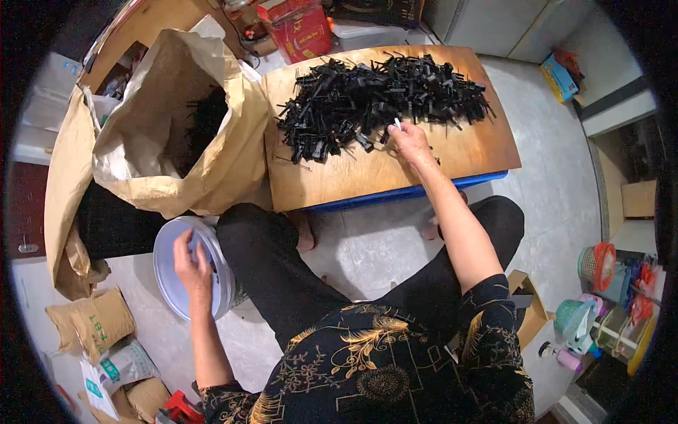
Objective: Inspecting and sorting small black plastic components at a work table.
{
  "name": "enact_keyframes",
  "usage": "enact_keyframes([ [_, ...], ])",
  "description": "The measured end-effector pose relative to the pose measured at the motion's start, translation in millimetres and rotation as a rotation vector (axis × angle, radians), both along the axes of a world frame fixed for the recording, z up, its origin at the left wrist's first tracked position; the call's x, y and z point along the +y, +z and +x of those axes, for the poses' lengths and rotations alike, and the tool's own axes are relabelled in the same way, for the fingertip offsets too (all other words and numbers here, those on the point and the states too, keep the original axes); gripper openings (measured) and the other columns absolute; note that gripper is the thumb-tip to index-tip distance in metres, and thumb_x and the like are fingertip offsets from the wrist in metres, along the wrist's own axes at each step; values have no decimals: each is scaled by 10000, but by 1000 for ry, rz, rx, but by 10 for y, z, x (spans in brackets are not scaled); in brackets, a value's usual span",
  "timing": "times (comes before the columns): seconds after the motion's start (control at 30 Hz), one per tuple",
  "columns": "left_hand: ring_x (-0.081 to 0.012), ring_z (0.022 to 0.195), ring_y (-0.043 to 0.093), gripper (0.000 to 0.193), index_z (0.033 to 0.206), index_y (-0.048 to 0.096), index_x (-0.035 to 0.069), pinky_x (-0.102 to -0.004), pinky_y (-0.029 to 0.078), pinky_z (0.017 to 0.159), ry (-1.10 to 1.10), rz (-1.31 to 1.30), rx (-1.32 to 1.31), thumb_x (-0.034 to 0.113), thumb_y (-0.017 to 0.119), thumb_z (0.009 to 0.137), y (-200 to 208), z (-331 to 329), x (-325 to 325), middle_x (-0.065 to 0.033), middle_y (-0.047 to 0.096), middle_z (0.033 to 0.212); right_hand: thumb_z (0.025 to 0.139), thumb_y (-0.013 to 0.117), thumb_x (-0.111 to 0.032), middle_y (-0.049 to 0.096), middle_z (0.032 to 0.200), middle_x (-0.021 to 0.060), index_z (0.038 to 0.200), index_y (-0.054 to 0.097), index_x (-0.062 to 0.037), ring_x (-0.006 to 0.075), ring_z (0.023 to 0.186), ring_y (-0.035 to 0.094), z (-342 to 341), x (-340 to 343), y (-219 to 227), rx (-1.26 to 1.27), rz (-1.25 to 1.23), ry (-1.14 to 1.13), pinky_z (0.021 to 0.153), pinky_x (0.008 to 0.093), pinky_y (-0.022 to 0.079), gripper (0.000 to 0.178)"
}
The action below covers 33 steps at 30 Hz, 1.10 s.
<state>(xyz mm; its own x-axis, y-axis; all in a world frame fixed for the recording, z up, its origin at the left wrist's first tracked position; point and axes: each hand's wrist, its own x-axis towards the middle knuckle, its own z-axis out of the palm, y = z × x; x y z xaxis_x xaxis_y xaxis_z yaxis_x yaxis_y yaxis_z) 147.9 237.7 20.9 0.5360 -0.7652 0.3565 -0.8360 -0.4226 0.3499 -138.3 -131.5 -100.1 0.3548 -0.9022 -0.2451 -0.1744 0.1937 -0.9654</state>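
Observation:
A heap of small black plastic parts with thin stems (381, 92) is spread over a wooden board (395, 169). My right hand (411, 146) reaches to the near edge of the heap. Its fingers are pinched together, with a small white tip showing at them; what they hold cannot be made out. On the left, my left hand (192, 267) is over the mouth of a white bucket (164, 283). Its fingers are curved and apart, and nothing shows clearly between them. A dark speck lies beside them.
A large open paper sack (233, 155) with black parts inside stands left of the board. The board rests on something blue (409, 192). Brown packages (106, 321) lie at lower left. A cardboard box (533, 314) and baskets (600, 265) are at right.

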Motion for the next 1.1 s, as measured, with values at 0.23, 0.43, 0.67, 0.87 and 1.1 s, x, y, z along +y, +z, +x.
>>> enact_keyframes([
  [0.23,-164,845,587,508,1298,348,38,-270,482,673,-529,80,1156,123,571,849,346,-1188,-1686,-108,553,1086,898,503,-204,444,555,-24,745,452,-119,39,397,326,-289,59,442,-363,442,19,334,209,236,182],
  [0.43,-168,837,604,629,1332,253,-22,-262,488,647,-644,177,1471,156,604,841,-7,-1463,-2513,-139,556,1025,913,497,-212,427,554,-48,856,497,-119,16,397,320,-280,237,829,-540,519,361,351,166,242,109],
  [0.67,-112,684,580,561,1284,373,40,-218,449,578,-769,123,1622,134,652,806,-24,-1535,-2531,-70,618,853,911,512,-247,401,567,-87,930,545,-111,-3,408,281,-411,315,1029,-470,445,470,359,151,220,141],
  [0.87,-98,598,547,616,1307,362,82,-202,408,478,-828,257,1443,123,671,775,12,-1503,-2498,-64,616,875,858,531,-242,384,595,-102,785,564,-116,5,469,311,-448,354,1159,-91,221,545,398,185,238,149],
  [1.1,-94,599,564,490,1261,400,86,-213,432,485,-752,196,1460,72,615,821,-36,-1488,-2430,-9,546,728,871,504,-219,431,637,-83,880,578,-78,8,494,336,-302,465,1069,-116,68,534,414,181,250,160],
])
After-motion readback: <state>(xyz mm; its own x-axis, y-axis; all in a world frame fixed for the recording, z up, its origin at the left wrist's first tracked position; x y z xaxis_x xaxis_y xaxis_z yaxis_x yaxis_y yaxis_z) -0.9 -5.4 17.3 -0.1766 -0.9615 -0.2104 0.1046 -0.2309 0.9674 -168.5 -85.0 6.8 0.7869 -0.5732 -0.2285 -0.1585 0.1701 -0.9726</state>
